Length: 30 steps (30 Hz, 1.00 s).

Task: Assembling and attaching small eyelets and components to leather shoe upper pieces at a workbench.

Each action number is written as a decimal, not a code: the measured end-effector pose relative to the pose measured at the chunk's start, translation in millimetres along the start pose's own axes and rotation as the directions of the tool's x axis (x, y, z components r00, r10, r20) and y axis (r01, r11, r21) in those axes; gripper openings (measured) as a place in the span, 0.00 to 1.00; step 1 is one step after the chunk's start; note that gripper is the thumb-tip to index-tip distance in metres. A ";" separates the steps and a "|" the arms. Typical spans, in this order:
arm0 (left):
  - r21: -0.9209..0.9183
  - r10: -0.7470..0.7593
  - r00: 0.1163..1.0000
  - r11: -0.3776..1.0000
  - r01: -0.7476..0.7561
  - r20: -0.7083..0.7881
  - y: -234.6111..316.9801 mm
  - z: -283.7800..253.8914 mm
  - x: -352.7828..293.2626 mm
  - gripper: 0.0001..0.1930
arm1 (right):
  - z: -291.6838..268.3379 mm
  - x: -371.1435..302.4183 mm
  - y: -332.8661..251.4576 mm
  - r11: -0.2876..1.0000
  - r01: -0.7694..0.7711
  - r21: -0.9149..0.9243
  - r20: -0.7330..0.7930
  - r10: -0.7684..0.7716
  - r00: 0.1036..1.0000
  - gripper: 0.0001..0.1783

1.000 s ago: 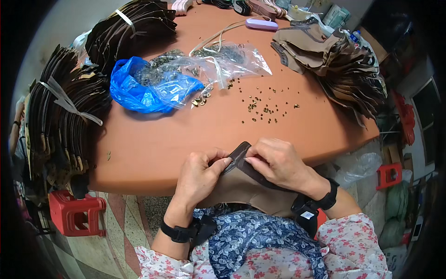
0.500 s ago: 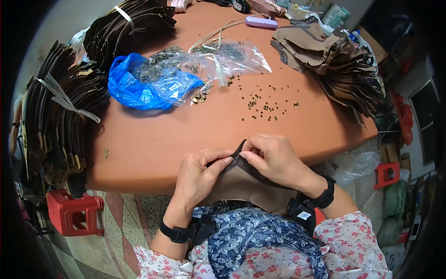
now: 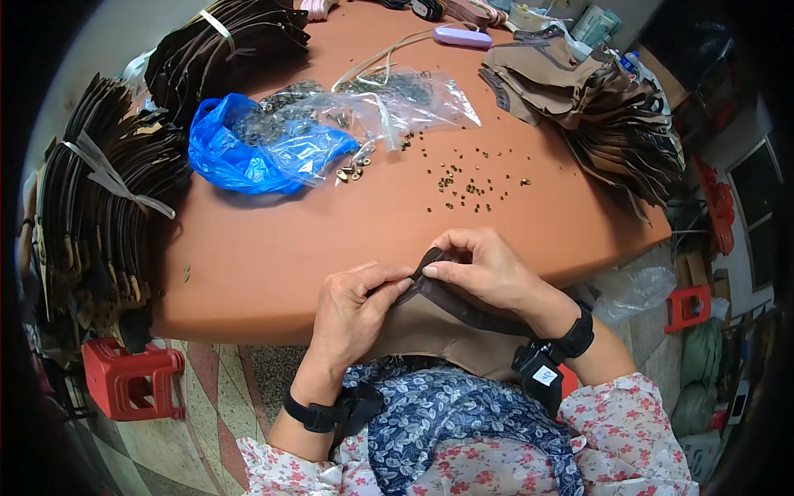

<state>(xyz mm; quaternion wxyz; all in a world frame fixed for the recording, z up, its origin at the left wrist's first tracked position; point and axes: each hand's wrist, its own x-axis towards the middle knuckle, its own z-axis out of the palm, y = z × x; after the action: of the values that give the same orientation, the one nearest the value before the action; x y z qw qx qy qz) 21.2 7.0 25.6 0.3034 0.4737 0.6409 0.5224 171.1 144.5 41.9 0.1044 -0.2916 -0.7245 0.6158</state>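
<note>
Between my two hands is a brown shoe upper piece [image 3: 451,331] with a dark edge band, lying across my lap at the table's near edge. My left hand [image 3: 354,310] pinches its dark edge between thumb and forefinger. Just to the right, my right hand [image 3: 484,269] grips the same edge, thumb on top and fingers behind. Whatever small part may sit between the fingertips is hidden. Beyond my hands, several small brass-coloured eyelets [image 3: 470,188] lie scattered on the orange-brown table [image 3: 273,264]. Larger metal fittings [image 3: 351,172] rest near a blue plastic bag [image 3: 223,153].
Bundled dark pieces [image 3: 107,198] stand at the left, with another tied stack [image 3: 219,54] behind. A pile of brown uppers [image 3: 579,99] sits at the right. Clear bags [image 3: 413,99] and a lilac case [image 3: 461,37] lie farther back. Red stools [image 3: 132,376] flank the table.
My right fingers have shifted slightly up and left along the dark edge, folding it over more. My left hand keeps its pinch. The view has moved a little.
</note>
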 end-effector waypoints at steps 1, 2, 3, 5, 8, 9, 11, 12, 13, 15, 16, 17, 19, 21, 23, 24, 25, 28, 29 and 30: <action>0.004 0.003 1.000 1.000 -0.003 -0.004 0.4 -0.5 -0.4 0.07 | 0.4 0.4 -1.3 1.000 -0.020 0.021 0.022 0.020 1.000 0.10; 0.008 0.001 1.000 1.000 -0.001 -0.006 1.3 -1.0 -1.2 0.07 | 2.0 1.0 1.4 1.000 0.019 -0.017 0.008 -0.019 1.000 0.10; 0.012 -0.001 1.000 1.000 0.001 -0.007 2.3 -1.5 -2.3 0.07 | 4.6 1.6 7.4 0.997 0.058 -0.055 -0.005 -0.058 0.998 0.09; 0.013 -0.003 1.000 1.000 0.004 -0.015 0.2 -0.8 -3.4 0.07 | 9.7 0.6 7.1 0.979 0.104 -0.173 -0.038 -0.112 0.993 0.09; -0.011 -0.070 0.998 0.997 0.070 -0.001 -1.5 1.4 -2.3 0.08 | 10.5 -3.4 0.6 0.962 0.101 -0.254 -0.070 -0.123 0.990 0.08; -0.033 -0.135 0.990 0.990 0.136 0.028 2.8 1.2 -0.4 0.08 | 6.6 -2.6 3.7 0.980 0.087 -0.181 -0.059 -0.099 0.993 0.08; -0.009 -0.182 0.981 0.983 0.183 0.072 10.4 1.2 2.0 0.09 | 2.3 -2.4 3.2 0.996 0.066 -0.063 -0.020 -0.068 0.998 0.07; 0.033 -0.163 0.982 0.986 0.161 0.094 13.3 3.0 4.0 0.09 | 0.7 -2.9 2.4 0.998 0.056 -0.020 -0.001 -0.056 0.998 0.07; 0.074 -0.144 0.982 0.988 0.136 0.118 14.6 4.3 5.4 0.10 | -0.7 -3.2 2.4 0.999 0.044 0.022 0.017 -0.044 0.999 0.06; 0.066 -0.163 0.979 0.986 0.156 0.124 14.4 4.6 5.9 0.10 | -2.3 -3.9 2.3 0.998 0.037 0.052 0.041 -0.039 0.998 0.07; 0.063 -0.176 0.976 0.984 0.169 0.126 13.7 4.5 5.0 0.09 | -1.6 -4.4 3.0 0.997 0.032 0.070 0.055 -0.036 0.998 0.07; 0.056 -0.184 0.976 0.982 0.179 0.119 12.5 4.9 4.8 0.09 | -0.4 -5.0 2.6 0.995 0.044 0.088 0.046 -0.048 0.998 0.08; 0.040 -0.198 0.975 0.980 0.195 0.104 9.6 5.8 5.6 0.10 | 1.6 -6.2 0.9 0.990 0.069 0.123 0.026 -0.073 0.997 0.11; -0.004 -0.190 0.976 0.982 0.191 0.110 8.1 5.0 5.6 0.10 | 3.5 -8.0 5.4 0.988 0.147 0.039 -0.033 -0.146 0.989 0.13; -0.049 -0.199 0.973 0.977 0.205 0.118 7.2 4.7 5.8 0.10 | 7.5 -12.0 6.4 0.973 0.216 -0.087 -0.120 -0.225 0.967 0.14; -0.071 -0.211 0.970 0.973 0.221 0.122 7.3 4.6 5.9 0.11 | 11.2 -15.4 2.3 0.955 0.242 -0.171 -0.176 -0.271 0.946 0.15; -0.094 -0.224 0.966 0.967 0.236 0.127 7.5 4.6 5.6 0.11 | 13.7 -18.2 0.2 0.931 0.261 -0.255 -0.226 -0.320 0.920 0.15; -0.145 -0.206 0.970 0.964 0.225 0.130 4.5 5.5 4.6 0.11 | 17.0 -17.3 12.7 0.662 0.457 -0.594 -0.170 -0.659 0.733 0.15; -0.152 -0.211 0.969 0.961 0.229 0.128 4.3 5.7 4.1 0.11 | 18.3 -17.7 14.6 0.631 0.468 -0.619 -0.160 -0.684 0.711 0.14; -0.160 -0.215 0.968 0.959 0.234 0.126 4.1 5.9 3.6 0.11 | 19.9 -18.0 16.1 0.599 0.477 -0.643 -0.149 -0.709 0.689 0.14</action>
<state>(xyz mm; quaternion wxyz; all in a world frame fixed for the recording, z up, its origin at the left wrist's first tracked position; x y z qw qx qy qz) 26.2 12.6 28.3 0.4349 0.3972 0.6252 0.5120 180.2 119.2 26.0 0.3599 -0.1610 -0.8892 0.2322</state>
